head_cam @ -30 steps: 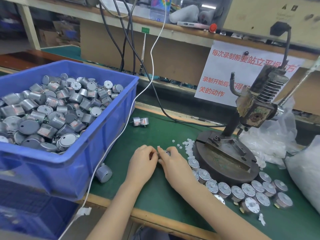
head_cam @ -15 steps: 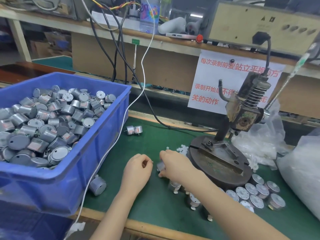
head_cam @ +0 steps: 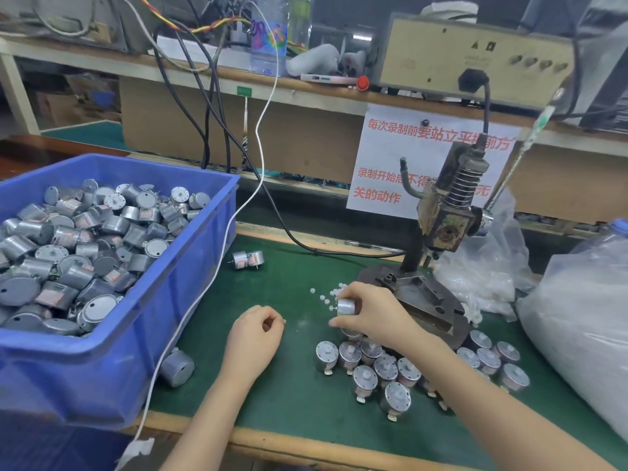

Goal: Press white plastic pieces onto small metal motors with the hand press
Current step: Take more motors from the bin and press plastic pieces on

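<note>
My right hand [head_cam: 372, 316] grips a small metal motor [head_cam: 346, 306], lifted just off the green mat beside a scatter of white plastic pieces [head_cam: 327, 295]. My left hand [head_cam: 255, 338] rests on the mat to the left with fingers curled; something tiny shows at its fingertips, too small to name. The hand press [head_cam: 441, 219] stands on its round base [head_cam: 424, 300] right behind my right hand. A cluster of motors with white pieces on their shafts [head_cam: 373, 372] lies under and in front of my right forearm.
A blue bin [head_cam: 190, 266] full of motors fills the left. Two joined motors [head_cam: 248, 260] and one loose motor [head_cam: 176, 368] lie near it. A white cable [head_cam: 217, 266] crosses the mat. Plastic bags [head_cam: 577, 317] sit at right.
My right hand has lifted a motor up off the mat and the two hands have moved apart. The camera view has tilted upward, showing more of the shelf.
</note>
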The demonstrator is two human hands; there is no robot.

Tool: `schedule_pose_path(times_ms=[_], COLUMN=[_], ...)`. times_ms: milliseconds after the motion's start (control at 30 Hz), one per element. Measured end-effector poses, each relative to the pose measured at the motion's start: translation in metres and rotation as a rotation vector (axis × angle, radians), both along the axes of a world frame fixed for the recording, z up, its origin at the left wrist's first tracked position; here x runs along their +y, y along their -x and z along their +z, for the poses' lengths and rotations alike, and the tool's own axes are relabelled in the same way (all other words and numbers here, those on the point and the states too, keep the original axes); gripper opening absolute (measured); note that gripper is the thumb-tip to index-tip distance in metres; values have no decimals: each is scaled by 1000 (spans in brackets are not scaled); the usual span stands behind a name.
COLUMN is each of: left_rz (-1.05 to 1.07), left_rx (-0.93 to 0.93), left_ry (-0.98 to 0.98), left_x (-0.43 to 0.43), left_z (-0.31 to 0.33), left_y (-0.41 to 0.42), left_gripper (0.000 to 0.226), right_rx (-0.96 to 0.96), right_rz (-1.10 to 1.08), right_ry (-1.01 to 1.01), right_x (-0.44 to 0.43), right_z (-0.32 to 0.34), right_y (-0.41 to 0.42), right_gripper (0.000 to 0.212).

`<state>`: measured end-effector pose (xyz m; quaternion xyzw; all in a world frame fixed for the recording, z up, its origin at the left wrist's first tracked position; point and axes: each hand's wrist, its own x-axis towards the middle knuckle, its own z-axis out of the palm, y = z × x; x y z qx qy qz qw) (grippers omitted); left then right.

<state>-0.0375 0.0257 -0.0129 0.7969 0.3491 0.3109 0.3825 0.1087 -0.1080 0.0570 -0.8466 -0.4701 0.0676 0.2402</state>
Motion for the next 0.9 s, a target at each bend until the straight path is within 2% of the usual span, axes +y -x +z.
schedule_pose_path(times_ms=[167, 267, 333, 467, 733, 900], left_rz=[3, -6, -11, -11, 2, 0], left_rx=[16, 30, 35, 39, 33, 41], left_ry=[-11, -26, -27, -30, -22, -35], left_x=[-2, -2, -2, -3, -2, -3], left_z=[1, 3, 3, 4, 2, 3], left_y=[1, 1, 2, 3, 2, 1], left_gripper=[16, 19, 23, 25, 27, 26], right_rx=[59, 85, 27, -192, -242, -338], right_rz=[-159, -299, -396, -466, -520, -533], right_ry=[-246, -320, -336, -293, -246, -179], right_x=[-30, -51, -60, -70, -67, -62], right_z=[7, 2, -4, -12, -22, -17], right_y=[-20, -38, -48, -66, -77, -79], right_gripper=[34, 31, 36, 38, 42, 46])
